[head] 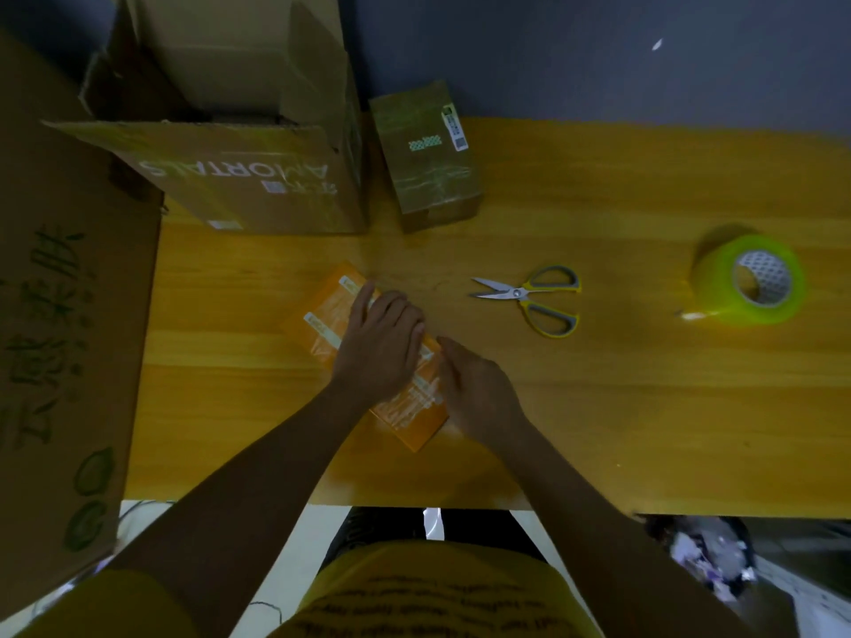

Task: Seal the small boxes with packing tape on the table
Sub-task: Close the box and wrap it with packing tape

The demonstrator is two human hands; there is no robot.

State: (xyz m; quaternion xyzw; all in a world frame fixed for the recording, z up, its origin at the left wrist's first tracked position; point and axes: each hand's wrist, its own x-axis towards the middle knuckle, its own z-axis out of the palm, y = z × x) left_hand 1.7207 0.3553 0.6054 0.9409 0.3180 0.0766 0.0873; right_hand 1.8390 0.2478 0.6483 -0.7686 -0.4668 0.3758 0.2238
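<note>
A small orange box (322, 315) lies flat on the wooden table (598, 407), turned diagonally, with glossy clear tape across its top. My left hand (380, 343) rests flat on the box's middle, fingers straight and pointing away from me. My right hand (474, 389) presses against the box's right edge with extended fingers. A roll of yellow-green packing tape (748, 280) stands on the table at the far right, a loose tape end by its base. Yellow-handled scissors (534, 297) lie partly spread between the box and the roll.
A small brown taped carton (426, 158) stands at the table's back. A large open cardboard box (239, 145) sits at the back left. Another big carton (60, 315) with green print fills the left side. Crumpled litter (709, 559) lies on the floor, lower right.
</note>
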